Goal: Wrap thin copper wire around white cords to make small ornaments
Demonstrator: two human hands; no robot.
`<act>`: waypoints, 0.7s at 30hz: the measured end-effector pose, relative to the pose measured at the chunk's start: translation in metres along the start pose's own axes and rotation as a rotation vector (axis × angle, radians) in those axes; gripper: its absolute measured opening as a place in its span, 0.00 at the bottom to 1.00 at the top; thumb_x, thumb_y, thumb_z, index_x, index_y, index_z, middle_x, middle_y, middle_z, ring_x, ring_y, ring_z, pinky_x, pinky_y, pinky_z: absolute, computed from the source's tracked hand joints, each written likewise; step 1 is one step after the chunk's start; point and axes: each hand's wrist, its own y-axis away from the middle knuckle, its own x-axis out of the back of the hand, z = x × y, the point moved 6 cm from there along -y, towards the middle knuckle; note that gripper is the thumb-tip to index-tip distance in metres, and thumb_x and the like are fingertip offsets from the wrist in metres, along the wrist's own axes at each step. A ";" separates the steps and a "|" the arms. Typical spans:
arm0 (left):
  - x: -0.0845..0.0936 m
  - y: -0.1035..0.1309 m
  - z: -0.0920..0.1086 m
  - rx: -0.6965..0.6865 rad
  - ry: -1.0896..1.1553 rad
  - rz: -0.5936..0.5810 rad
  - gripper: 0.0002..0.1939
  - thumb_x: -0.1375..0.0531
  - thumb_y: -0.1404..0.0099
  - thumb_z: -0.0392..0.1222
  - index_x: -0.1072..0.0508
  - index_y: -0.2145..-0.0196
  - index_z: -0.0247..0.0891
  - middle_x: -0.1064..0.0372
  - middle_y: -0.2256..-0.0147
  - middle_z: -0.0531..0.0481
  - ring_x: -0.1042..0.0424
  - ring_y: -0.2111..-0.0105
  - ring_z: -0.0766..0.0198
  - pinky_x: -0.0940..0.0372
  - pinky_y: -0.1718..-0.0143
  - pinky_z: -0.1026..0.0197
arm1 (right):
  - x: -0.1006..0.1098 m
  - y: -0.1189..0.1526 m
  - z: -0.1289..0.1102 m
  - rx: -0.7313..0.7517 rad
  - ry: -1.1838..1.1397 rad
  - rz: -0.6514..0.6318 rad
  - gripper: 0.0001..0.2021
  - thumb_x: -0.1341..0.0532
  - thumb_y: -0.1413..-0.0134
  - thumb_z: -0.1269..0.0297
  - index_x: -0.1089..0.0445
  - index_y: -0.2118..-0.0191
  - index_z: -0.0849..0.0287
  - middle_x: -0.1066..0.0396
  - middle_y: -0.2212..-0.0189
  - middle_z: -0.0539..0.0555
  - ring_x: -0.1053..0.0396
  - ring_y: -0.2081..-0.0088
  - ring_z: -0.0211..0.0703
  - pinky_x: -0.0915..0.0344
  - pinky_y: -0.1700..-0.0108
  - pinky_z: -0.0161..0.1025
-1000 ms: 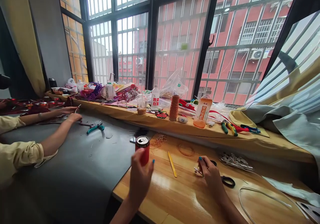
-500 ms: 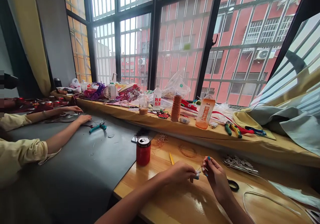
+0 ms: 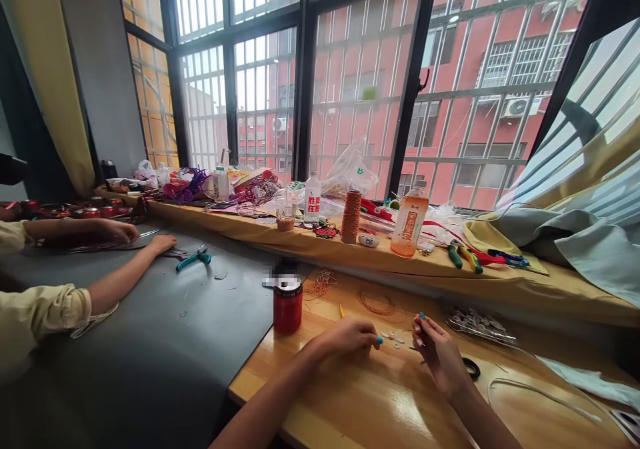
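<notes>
My left hand (image 3: 354,337) rests on the wooden table (image 3: 400,412), fingers curled together. Its blue-nailed fingertip is beside a small cluster of white petal-like pieces (image 3: 395,339); whether it touches them is unclear. What those fingers grip, if anything, is hidden. Raised a little to the right, my right hand (image 3: 439,350) has thumb and fingers pinched; anything between them is too fine to make out. Scissors with a black handle (image 3: 471,368) lie partly behind the right wrist. A yellow stick-like tool (image 3: 341,310) shows its end behind my left hand.
A red can (image 3: 287,309) stands left of my left arm. Coiled brown cord (image 3: 376,302) and a tray of white pieces (image 3: 479,323) lie beyond my hands. The raised ledge holds a cord spool (image 3: 351,217), a bottle (image 3: 410,222) and pliers (image 3: 465,257). Another person's arm (image 3: 123,275) is at left.
My hands have moved slightly apart. The white pieces, earlier at my left fingertips, now show on the table beside them. The other person's far hand has drawn back left.
</notes>
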 end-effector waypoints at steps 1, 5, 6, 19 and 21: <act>0.001 0.001 0.001 0.003 0.084 -0.051 0.11 0.47 0.46 0.43 0.31 0.75 0.32 0.40 0.81 0.56 0.43 0.81 0.73 0.50 0.77 0.68 | -0.001 0.000 0.000 0.014 0.042 -0.010 0.11 0.37 0.68 0.58 0.37 0.78 0.58 0.44 0.82 0.46 0.49 0.84 0.30 0.49 0.84 0.32; 0.007 0.005 0.007 -0.050 0.458 -0.114 0.15 0.42 0.50 0.49 0.34 0.76 0.31 0.37 0.76 0.53 0.41 0.79 0.74 0.48 0.75 0.67 | -0.007 0.001 0.005 0.014 0.182 -0.072 0.15 0.38 0.67 0.53 0.38 0.78 0.59 0.46 0.83 0.46 0.50 0.84 0.29 0.54 0.84 0.31; 0.009 0.006 0.008 -0.063 0.534 -0.104 0.15 0.41 0.51 0.49 0.34 0.76 0.31 0.37 0.75 0.52 0.40 0.79 0.73 0.48 0.74 0.67 | -0.009 0.002 0.007 0.006 0.190 -0.081 0.15 0.38 0.67 0.52 0.38 0.77 0.59 0.45 0.83 0.46 0.49 0.84 0.30 0.53 0.84 0.31; 0.009 0.006 0.011 -0.141 0.876 -0.058 0.11 0.38 0.53 0.41 0.31 0.76 0.28 0.35 0.71 0.47 0.47 0.82 0.78 0.55 0.78 0.67 | -0.016 -0.004 0.033 -0.064 0.198 -0.173 0.19 0.37 0.72 0.48 0.38 0.79 0.59 0.41 0.84 0.47 0.46 0.84 0.30 0.55 0.83 0.30; 0.006 0.006 0.013 -0.142 0.884 -0.079 0.11 0.38 0.52 0.42 0.31 0.76 0.28 0.35 0.73 0.47 0.48 0.83 0.78 0.57 0.80 0.67 | -0.020 -0.004 0.035 -0.049 0.218 -0.211 0.19 0.37 0.71 0.47 0.38 0.80 0.59 0.41 0.84 0.47 0.46 0.84 0.30 0.55 0.83 0.30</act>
